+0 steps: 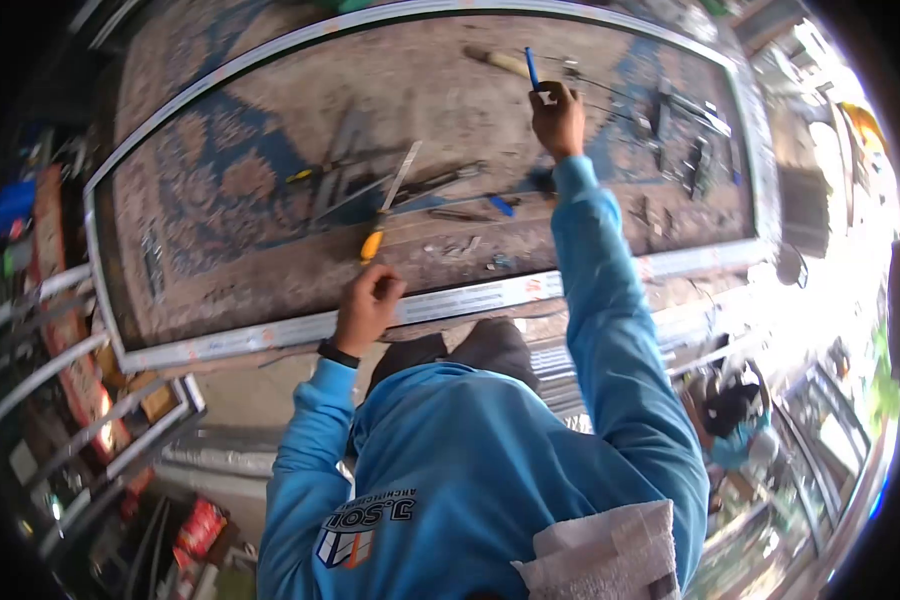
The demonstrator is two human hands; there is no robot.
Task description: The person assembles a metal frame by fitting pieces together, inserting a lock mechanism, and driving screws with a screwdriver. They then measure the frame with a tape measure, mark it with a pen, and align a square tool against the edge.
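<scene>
My right hand (558, 122) reaches to the far side of the work table, its fingers closed round a thin blue pen-like stick (531, 68) that points up from the grip. Just behind it lies a tool with a pale wooden handle (498, 62). My left hand (370, 306) is curled above the near bar of a white frame (470, 299); whatever its fingers hold, if anything, is hidden. Close to those fingertips, apart from them, is a yellow-handled tool (372, 243) with a long thin blade.
A patterned carpet (260, 175) covers the table inside the frame. On it lie a metal square (345, 150), a blue-handled tool (501, 206) and several dark tools at right. Metal bars (45, 345) stick out at left. Another person (735, 415) is at lower right.
</scene>
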